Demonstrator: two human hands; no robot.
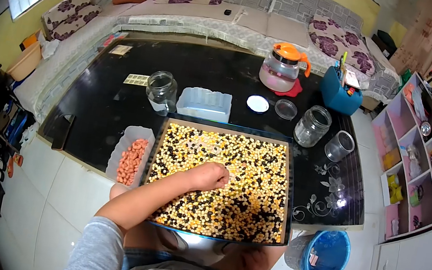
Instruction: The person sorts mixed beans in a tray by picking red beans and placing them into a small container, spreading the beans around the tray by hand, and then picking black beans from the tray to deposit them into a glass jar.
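My left hand (pixel 211 177) is over the middle of a shallow tray (pixel 289 206) of mixed pale, yellow and black kernels or beans (pixel 185 210). Its fingers are curled closed, and whatever they may hold is hidden. Down by my right thigh, my right hand (pixel 256 263) rests in shadow; its fingers are hard to make out. Left of the tray, a translucent plastic box (pixel 114 160) contains reddish-pink peanuts (pixel 131 160). Behind the tray stands another translucent plastic box (pixel 204 104).
On the black table (pixel 95 131) are a glass jar (pixel 161 90), a second jar (pixel 313 126), a glass cup (pixel 339 146), two lids (pixel 258 103), an orange-topped pitcher (pixel 280 71) and a blue organizer (pixel 341 92). A blue-lined bin (pixel 327 256) stands on the floor at right.
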